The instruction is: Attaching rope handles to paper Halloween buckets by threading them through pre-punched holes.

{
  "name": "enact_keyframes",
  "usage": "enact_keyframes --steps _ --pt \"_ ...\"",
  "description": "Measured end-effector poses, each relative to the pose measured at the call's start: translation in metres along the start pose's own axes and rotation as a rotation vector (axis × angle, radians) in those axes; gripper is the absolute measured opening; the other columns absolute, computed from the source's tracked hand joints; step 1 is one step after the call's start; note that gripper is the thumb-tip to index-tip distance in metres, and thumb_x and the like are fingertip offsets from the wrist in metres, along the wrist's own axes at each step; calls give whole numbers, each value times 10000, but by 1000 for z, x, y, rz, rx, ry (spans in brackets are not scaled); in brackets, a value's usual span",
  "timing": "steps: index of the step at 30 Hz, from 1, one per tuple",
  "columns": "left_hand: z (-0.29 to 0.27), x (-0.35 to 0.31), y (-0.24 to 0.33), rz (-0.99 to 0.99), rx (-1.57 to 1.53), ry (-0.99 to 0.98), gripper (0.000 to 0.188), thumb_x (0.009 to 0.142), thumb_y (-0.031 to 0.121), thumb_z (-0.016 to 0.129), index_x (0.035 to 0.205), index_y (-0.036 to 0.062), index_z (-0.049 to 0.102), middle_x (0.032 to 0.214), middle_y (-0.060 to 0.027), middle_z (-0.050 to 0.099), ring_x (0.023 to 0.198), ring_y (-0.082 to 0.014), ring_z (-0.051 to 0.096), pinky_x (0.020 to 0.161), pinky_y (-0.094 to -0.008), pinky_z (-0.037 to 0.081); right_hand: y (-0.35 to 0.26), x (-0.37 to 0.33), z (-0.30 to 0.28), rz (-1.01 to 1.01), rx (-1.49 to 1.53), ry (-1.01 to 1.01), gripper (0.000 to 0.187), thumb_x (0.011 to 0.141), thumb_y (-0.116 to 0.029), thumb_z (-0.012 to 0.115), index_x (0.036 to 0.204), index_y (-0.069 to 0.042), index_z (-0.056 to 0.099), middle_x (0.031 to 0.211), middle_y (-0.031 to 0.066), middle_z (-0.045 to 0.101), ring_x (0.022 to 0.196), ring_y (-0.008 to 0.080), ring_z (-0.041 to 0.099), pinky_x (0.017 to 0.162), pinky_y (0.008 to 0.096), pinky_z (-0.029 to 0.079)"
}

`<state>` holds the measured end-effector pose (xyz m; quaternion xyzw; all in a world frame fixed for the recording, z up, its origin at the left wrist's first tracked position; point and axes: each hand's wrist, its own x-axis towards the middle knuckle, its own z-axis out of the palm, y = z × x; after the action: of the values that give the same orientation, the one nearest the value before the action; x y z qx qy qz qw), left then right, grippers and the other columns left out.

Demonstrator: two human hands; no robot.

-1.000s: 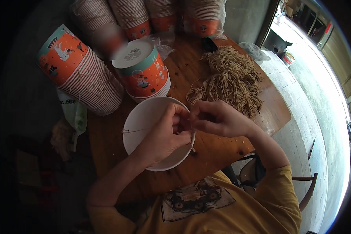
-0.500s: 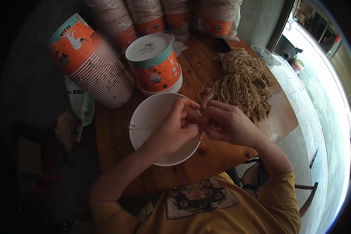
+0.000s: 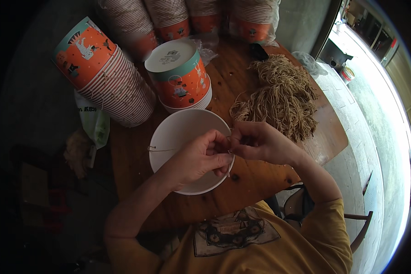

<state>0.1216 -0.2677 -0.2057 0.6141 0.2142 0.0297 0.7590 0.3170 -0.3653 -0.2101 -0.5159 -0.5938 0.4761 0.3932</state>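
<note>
A white paper bucket stands mouth up on the wooden table in front of me. A thin tan string is knotted at its left rim and stretches across the mouth toward my fingers. My left hand reaches over the bucket, its thumb and fingers pinched on the string at the right rim. My right hand meets it there from the right, fingertips pressed together on the same string. The string's end between the fingertips is mostly hidden.
A heap of tan strings lies at the right on the table. An upturned orange and teal bucket stands behind the white one. A tilted bucket stack is at the left; more wrapped stacks line the back.
My left hand's fingers have come down and curled closer to the rim. The right hand has shifted slightly left. The bucket has barely moved.
</note>
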Motion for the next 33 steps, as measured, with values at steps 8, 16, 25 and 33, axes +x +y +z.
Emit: enact_keyframes --steps 8,16,25,33 --pt "6 3 2 -41 78 69 208 919 135 619 1022 0 498 808 -24 578 710 -72 559 646 -223 480 8 1 -2 1 34 15 124 861 -132 633 915 -26 596 795 3 601 760 55 524 695 237 449" --pt "5 5 5 -30 127 53 141 915 100 606 995 28 515 856 -10 564 763 -65 554 678 -225 478 13 0 -4 -2 66 -8 122 874 -144 626 912 -33 593 799 -2 597 760 55 513 699 234 442" --pt "13 2 -1 134 361 186 141 893 99 621 974 20 537 860 -8 584 798 -79 567 741 -254 486 10 -3 -4 -85 9 14 120 872 -126 640 915 -26 590 819 20 608 777 81 544 707 257 459" --pt "15 0 -1 202 513 234 141 860 81 636 924 25 523 838 -26 572 764 -112 558 704 -279 473 10 -6 1 -245 -228 96 121 840 -108 664 893 -25 593 822 65 563 743 176 579 652 304 464"
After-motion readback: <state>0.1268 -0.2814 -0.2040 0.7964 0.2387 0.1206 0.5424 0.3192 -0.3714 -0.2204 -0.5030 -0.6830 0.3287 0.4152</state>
